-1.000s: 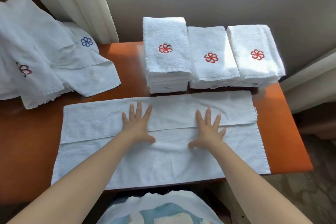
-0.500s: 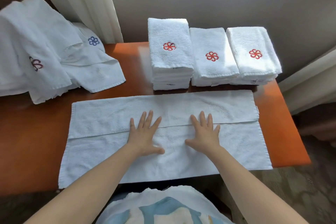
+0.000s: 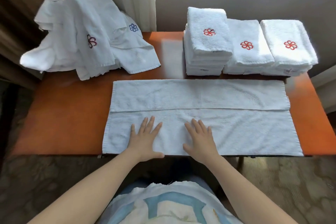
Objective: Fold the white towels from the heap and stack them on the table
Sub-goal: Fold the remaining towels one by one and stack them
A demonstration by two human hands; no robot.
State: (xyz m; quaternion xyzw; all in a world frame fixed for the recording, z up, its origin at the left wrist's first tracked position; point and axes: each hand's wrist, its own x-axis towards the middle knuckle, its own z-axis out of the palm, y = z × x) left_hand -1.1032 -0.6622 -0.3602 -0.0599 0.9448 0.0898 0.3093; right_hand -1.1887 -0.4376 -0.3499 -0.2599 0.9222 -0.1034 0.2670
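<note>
1. Since a second ago, left hand (image 3: 145, 138) and right hand (image 3: 199, 139) have slid from the fold line of the towel (image 3: 245, 129) toward its near edge.
2. Each hand lies flat, fingers spread, pressing the towel laid on the counter (image 3: 63, 114).
3. Behind the towel: heap (image 3: 81, 38) on the left, three folded stacks (image 3: 249, 54) on the right.
</note>
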